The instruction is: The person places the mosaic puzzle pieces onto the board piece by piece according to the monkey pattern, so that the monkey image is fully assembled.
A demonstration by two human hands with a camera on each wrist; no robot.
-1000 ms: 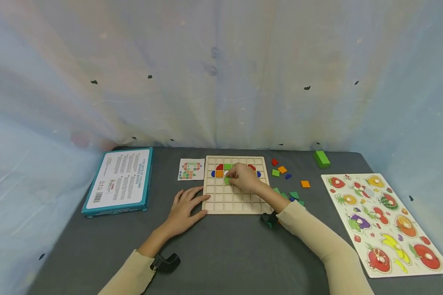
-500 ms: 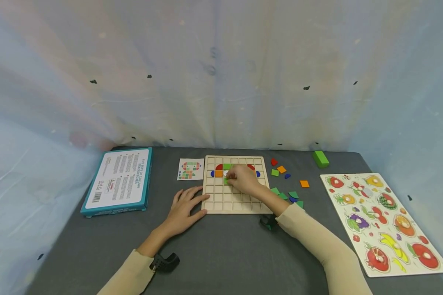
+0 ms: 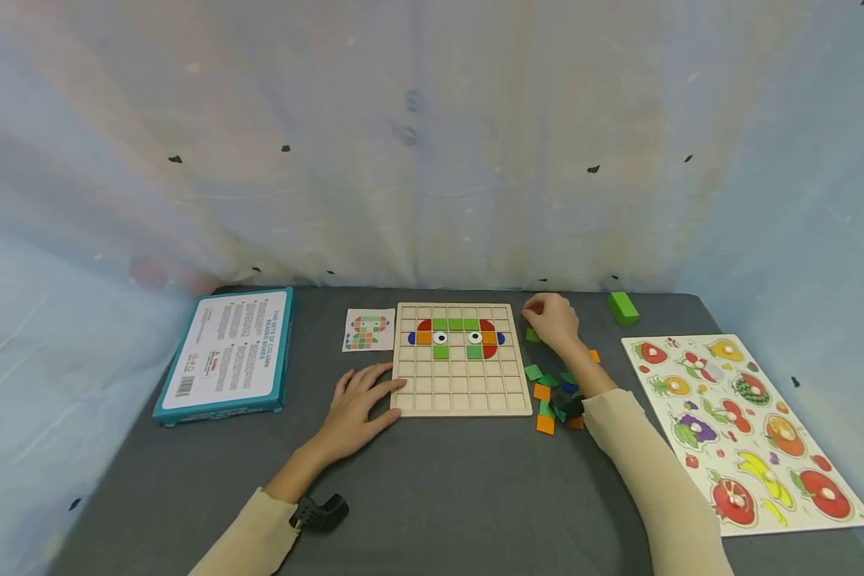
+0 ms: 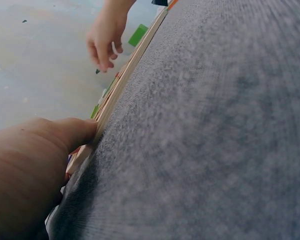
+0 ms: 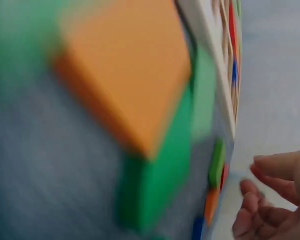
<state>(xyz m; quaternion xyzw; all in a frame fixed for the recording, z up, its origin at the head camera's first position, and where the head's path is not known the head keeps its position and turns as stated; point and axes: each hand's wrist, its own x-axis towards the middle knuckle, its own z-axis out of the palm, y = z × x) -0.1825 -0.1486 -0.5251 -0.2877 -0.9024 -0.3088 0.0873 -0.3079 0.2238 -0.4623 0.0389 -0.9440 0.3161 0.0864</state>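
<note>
My left hand [image 3: 363, 408] lies beside the wooden grid board [image 3: 461, 390], its fingers spread and touching the board's left edge. On the board sits a pattern of green squares [image 3: 441, 352], orange squares, red rounded pieces [image 3: 488, 352], blue half-rounds [image 3: 411, 339] and two eye pieces [image 3: 440, 338]. Beyond the board's right edge, my right hand [image 3: 553, 320] is above loose pieces, partly hiding them. In the right wrist view its thumb and fingers [image 5: 275, 167] are apart, nothing visible between them; a green piece [image 5: 216, 162] and a red piece [image 5: 224, 176] lie near.
Loose green and orange pieces [image 3: 545, 425] lie right of the board. A printed pattern card [image 3: 370, 330] is left of it, and a blue-edged box [image 3: 223, 356] farther left. On the right are a green block [image 3: 622, 308] and a fruit puzzle board [image 3: 749, 436].
My right hand has left the board, uncovering the eye pieces and green squares, and moved right to the loose pieces. The left hand stays at the board's edge.
</note>
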